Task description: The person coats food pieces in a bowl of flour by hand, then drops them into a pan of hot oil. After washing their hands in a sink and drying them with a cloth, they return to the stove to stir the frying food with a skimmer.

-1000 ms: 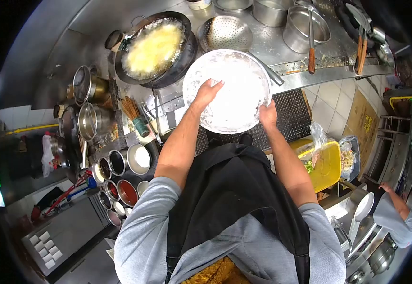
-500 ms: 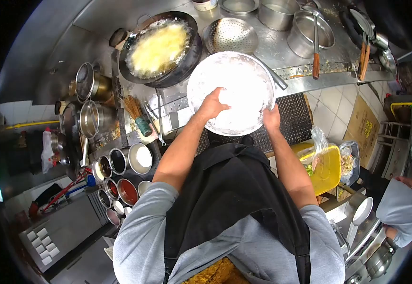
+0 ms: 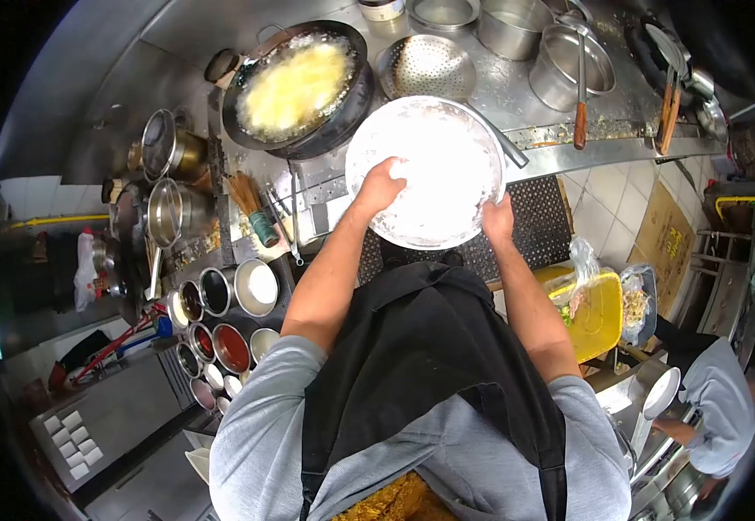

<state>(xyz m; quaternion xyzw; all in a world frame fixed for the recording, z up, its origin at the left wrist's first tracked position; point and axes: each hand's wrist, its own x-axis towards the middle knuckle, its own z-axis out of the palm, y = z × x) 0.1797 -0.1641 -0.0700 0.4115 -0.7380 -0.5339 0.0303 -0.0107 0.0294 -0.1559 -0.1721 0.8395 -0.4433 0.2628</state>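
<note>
A wide round metal bowl (image 3: 375, 227) full of bright white powder (image 3: 438, 178) is in front of me, above the floor mat at the counter's edge. My right hand (image 3: 498, 217) grips its right rim, thumb on top. My left hand (image 3: 382, 188) is over the left side of the powder, its fingers curled and partly sunk in or whitened by it. Glare hides whether it holds anything. Beyond the bowl, to the left, a black wok (image 3: 360, 97) holds bubbling oil with a pale yellow mass (image 3: 297, 89) frying in it.
A perforated strainer (image 3: 425, 68) lies behind the bowl, its handle (image 3: 507, 146) sticking out right. Metal pots (image 3: 560, 74) stand at the back right. A bamboo brush (image 3: 256, 217) and several sauce containers (image 3: 231, 347) are at left. Right are a yellow tub (image 3: 599, 326) and another person (image 3: 725, 404).
My left hand has drawn slightly left and up in the powder, its thumb and fingers closing. The bowl and right hand stay almost still. The other person at right has shifted, with an arm reaching out.
</note>
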